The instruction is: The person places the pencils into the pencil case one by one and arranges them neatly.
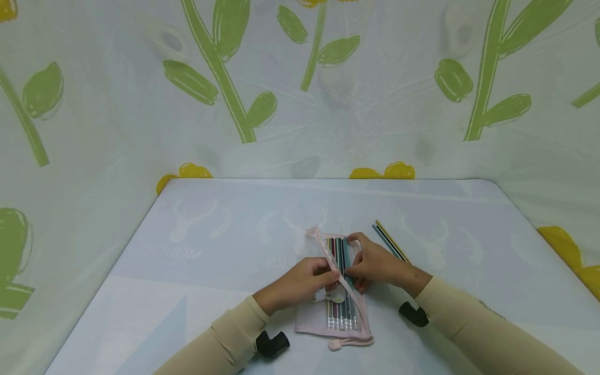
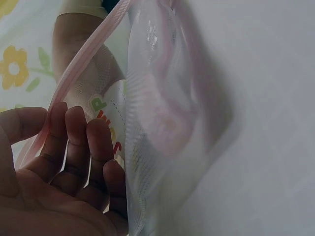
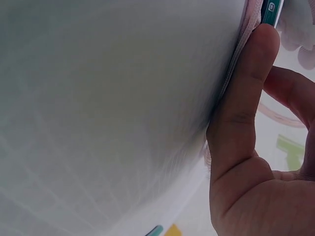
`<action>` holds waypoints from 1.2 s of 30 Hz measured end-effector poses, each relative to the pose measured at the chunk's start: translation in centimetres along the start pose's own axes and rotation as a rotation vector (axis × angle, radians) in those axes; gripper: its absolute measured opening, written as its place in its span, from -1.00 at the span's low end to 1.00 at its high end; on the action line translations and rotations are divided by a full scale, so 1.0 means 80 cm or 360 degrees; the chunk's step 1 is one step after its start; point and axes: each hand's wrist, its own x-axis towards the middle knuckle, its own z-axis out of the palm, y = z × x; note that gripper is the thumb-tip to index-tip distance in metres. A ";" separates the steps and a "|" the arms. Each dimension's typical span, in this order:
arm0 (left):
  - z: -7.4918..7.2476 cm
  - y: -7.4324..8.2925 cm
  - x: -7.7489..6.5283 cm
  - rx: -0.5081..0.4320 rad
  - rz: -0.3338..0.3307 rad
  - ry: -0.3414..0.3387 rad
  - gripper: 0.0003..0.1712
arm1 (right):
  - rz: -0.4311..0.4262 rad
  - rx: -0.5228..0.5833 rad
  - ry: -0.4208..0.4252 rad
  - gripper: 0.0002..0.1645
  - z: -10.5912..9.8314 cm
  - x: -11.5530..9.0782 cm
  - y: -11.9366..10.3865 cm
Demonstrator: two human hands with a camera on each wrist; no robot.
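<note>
A pink-edged mesh pencil pouch (image 1: 309, 322) lies on the table with its zipper side parted. Several pencils (image 1: 335, 315) lie lengthwise inside, their lower ends showing through the mesh. My left hand (image 1: 307, 279) pinches the pink zipper edge (image 2: 81, 56) between thumb and index finger and lifts it. On the pouch's right side, my right hand (image 1: 376, 260) holds a green pencil (image 3: 269, 12) at the opening, index fingertip at its far end and thumb lower down. Part of this pencil is hidden by the fingers.
A yellow pencil (image 1: 391, 239) and a green one lie side by side on the table, just beyond my right hand. The pouch's pink zipper pull (image 1: 335, 345) trails at its near edge. Black wrist mounts (image 1: 273, 345) sit under both sleeves. A flowered curtain hangs behind the table.
</note>
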 end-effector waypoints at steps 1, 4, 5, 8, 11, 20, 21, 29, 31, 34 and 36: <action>0.000 0.000 0.000 0.0004 0.0000 -0.0001 -0.67 | 0.0007 -0.0017 0.0006 -0.03 0.001 0.000 -0.001; 0.000 0.001 0.000 0.0013 -0.0002 -0.0001 -0.66 | 0.0032 -0.0073 0.0026 -0.04 0.003 0.000 -0.003; 0.000 0.001 -0.001 0.0018 0.0000 -0.0001 -0.66 | 0.0037 -0.0086 0.0031 -0.04 0.003 0.000 -0.005; -0.001 0.001 -0.001 0.0026 0.0006 -0.0003 -0.67 | 0.0046 -0.0125 0.0046 -0.03 0.005 0.000 -0.008; -0.001 0.001 0.000 0.0027 0.0009 -0.0005 -0.67 | 0.0042 -0.0145 0.0052 -0.03 0.008 0.002 -0.010; -0.002 0.000 -0.001 0.0023 0.0023 -0.0014 -0.66 | 0.0081 -0.0188 0.0070 -0.12 0.012 0.007 -0.009; -0.002 0.000 -0.001 0.0026 0.0022 -0.0013 -0.66 | 0.0075 -0.0181 0.0064 -0.13 0.012 0.007 -0.009; -0.002 0.000 -0.001 -0.0003 0.0004 -0.0013 -0.63 | -0.0017 -0.0119 0.0010 -0.21 0.006 0.001 -0.004; -0.002 0.001 -0.001 0.0001 0.0000 -0.0008 -0.63 | -0.0050 -0.0112 0.0012 -0.29 0.004 -0.001 -0.002; -0.001 0.002 -0.001 0.0015 -0.0010 0.0001 -0.64 | -0.0106 -0.0108 0.0031 -0.44 0.000 -0.005 0.000; -0.001 0.002 -0.001 0.0020 -0.0013 0.0005 -0.65 | -0.0138 -0.0106 0.0050 -0.51 -0.002 -0.008 0.001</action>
